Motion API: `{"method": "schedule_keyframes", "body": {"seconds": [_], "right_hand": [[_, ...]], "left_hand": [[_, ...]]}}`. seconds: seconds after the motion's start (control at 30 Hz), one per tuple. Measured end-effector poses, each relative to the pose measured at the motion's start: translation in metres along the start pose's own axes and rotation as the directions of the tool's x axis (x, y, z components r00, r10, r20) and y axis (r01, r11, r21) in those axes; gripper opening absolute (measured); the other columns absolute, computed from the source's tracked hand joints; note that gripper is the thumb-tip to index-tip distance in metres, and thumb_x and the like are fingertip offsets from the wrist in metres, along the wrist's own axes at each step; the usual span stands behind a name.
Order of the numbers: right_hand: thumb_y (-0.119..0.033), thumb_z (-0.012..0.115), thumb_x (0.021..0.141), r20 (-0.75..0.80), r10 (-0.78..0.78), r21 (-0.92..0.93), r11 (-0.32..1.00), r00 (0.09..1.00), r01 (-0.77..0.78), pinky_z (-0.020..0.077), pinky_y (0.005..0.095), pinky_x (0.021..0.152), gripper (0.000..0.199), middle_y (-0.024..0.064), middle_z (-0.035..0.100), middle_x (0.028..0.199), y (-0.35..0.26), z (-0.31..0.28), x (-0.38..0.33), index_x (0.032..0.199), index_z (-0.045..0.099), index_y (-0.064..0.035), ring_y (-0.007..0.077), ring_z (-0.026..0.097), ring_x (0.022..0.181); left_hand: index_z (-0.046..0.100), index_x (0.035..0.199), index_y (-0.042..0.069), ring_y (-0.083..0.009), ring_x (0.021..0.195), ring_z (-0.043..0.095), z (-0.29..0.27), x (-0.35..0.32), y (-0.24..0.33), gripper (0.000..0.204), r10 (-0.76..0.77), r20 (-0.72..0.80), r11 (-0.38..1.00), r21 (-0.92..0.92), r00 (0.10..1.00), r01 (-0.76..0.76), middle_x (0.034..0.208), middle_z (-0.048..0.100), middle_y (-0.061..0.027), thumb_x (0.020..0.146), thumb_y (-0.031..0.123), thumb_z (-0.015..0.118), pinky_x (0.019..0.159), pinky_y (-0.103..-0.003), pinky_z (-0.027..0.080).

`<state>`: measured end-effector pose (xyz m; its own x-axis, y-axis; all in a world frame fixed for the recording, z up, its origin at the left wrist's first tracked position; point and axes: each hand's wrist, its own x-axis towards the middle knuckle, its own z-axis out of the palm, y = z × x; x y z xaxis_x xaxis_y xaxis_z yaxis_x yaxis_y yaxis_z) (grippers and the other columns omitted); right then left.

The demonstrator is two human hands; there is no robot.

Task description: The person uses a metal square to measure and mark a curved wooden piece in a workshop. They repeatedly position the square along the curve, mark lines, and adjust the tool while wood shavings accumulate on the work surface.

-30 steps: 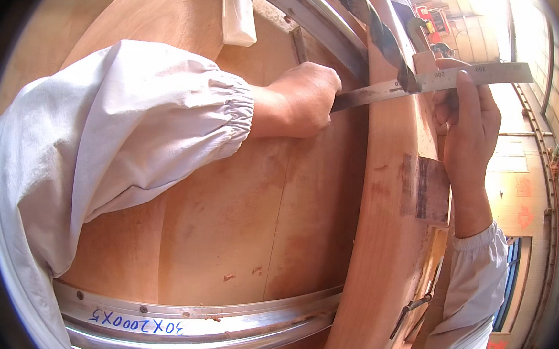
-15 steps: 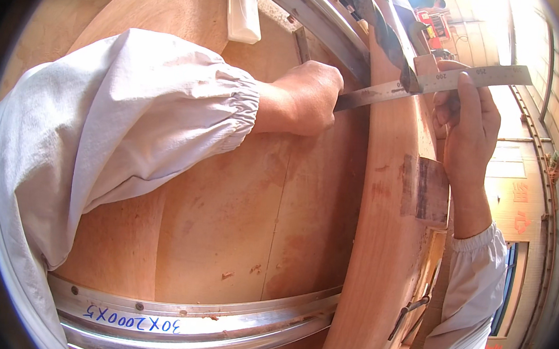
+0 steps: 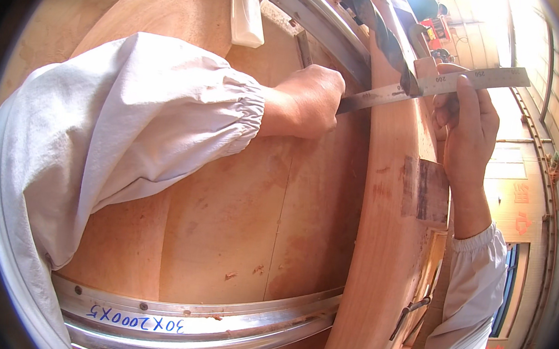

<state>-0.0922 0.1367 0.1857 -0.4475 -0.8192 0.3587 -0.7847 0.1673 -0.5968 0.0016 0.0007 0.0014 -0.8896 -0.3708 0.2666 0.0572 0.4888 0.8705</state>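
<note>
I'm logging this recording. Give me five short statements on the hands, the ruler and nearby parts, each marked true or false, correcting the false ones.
1. The metal ruler crosses the wooden beam. True.
2. The left hand is spread open, well away from the ruler. False: it is closed in a fist at the ruler's left end.
3. The right hand has its thumb over the ruler's face. True.
4. The handwriting on the lower metal rail is red. False: it is blue.
5. Both pale sleeves are gathered at the cuffs. True.
</note>
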Motion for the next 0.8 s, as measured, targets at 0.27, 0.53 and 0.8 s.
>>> {"method": "schedule_keyframes", "body": {"seconds": [0.27,0.53,0.8], "right_hand": [[-0.021,0.052,0.11,0.011,-0.012,0.005,1.0,1.0,0.012,0.0426,0.0234,0.056,0.032,0.0015,0.064,0.078,0.0013,-0.0003,0.0013,0.115,0.073,0.0026,0.0061,0.052,0.062],[-0.022,0.052,0.11,0.01,-0.015,-0.021,1.0,1.0,0.016,0.0431,0.0231,0.057,0.033,0.0024,0.065,0.078,0.0001,-0.0005,0.0005,0.115,0.073,0.003,0.0063,0.053,0.062],[-0.023,0.051,0.111,-0.002,-0.006,-0.028,1.0,1.0,0.006,0.0432,0.0232,0.057,0.034,0.0027,0.065,0.078,0.0006,0.0003,0.0003,0.114,0.073,0.0031,0.0065,0.053,0.062]], "left_hand": [[0.074,0.092,-0.004,-0.0462,0.092,0.07,-0.0012,-0.0008,0.0008,0.017,0.0,-0.005,1.0,-0.012,1.0,0.0,0.089,0.07,-0.0301,0.078,0.0,0.067,0.082,-0.05,0.055],[0.074,0.092,-0.003,-0.0462,0.094,0.07,-0.0014,-0.0015,0.0016,0.016,0.0,-0.006,1.0,-0.006,1.0,0.0,0.09,0.07,-0.0301,0.079,0.0,0.066,0.083,-0.049,0.055],[0.074,0.092,-0.003,-0.0462,0.093,0.07,0.001,-0.0005,0.0004,0.015,0.002,-0.018,1.0,-0.002,1.0,-0.002,0.09,0.07,-0.0294,0.078,0.001,0.067,0.083,-0.05,0.055]]}}
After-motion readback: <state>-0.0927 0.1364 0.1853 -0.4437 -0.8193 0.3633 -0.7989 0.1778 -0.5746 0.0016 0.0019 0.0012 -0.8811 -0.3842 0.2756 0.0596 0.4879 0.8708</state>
